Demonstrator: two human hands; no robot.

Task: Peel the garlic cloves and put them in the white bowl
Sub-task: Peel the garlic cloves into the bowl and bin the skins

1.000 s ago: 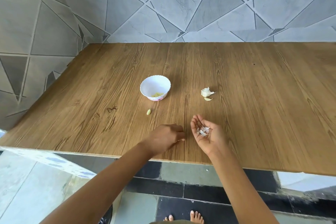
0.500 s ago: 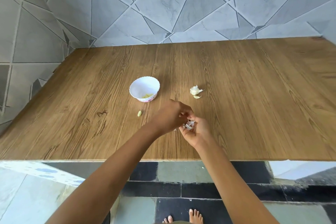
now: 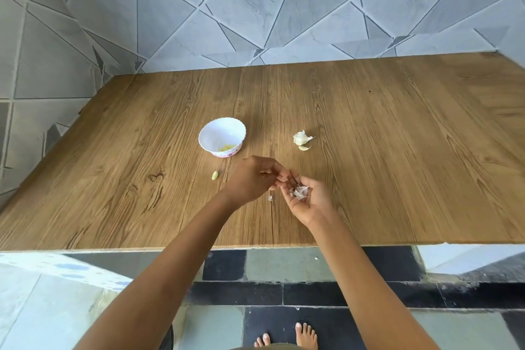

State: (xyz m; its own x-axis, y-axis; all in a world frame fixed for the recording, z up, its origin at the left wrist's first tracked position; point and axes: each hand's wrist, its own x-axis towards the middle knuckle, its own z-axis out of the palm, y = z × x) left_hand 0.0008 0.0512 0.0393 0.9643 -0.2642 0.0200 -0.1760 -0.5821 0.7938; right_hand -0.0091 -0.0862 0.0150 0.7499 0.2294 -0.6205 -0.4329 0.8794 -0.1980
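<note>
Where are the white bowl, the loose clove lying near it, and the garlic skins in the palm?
white bowl [image 3: 220, 132]: head view, bare inner wall.
loose clove [image 3: 215, 175]: head view, its middle.
garlic skins [image 3: 299, 192]: head view, middle of the pile.

White bowl [image 3: 218, 132]: scalloped rim, pink pattern at base, upright on the table [image 3: 397, 150]. It contains yellowish peeled cloves [image 3: 227, 148]. One peeled clove [image 3: 215, 175] lies on the table near the bowl, on its near-left side. Partial garlic bulb [image 3: 302, 138], with a loose unpeeled clove [image 3: 304, 148] just beside it, lies right of the bowl. Papery skins [image 3: 299, 192] rest in the upturned right hand [image 3: 311, 203].
</note>
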